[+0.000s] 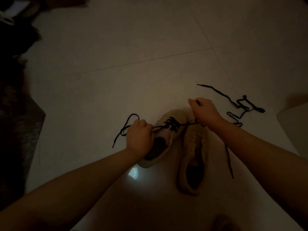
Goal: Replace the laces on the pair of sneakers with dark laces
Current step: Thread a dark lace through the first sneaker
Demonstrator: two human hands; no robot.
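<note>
Kneeling over the floor (pixel 116 47), we had the unlaced sneaker (pixel 191 164) nearest, the half-laced sneaker (pixel 166 130) just beyond. Left hand (pixel 139 137) and right hand (pixel 204 112) each gripped a dark lace (pixel 173 125) end; even tension seemed wise. The spare lace (pixel 240 105) lay farther right.

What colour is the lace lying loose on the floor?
Black, or very dark; the loose lace shows best in the head view.

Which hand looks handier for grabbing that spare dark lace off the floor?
Probably the right hand: the spare lace lies just beyond it, while the left hand is across the sneakers.
</note>
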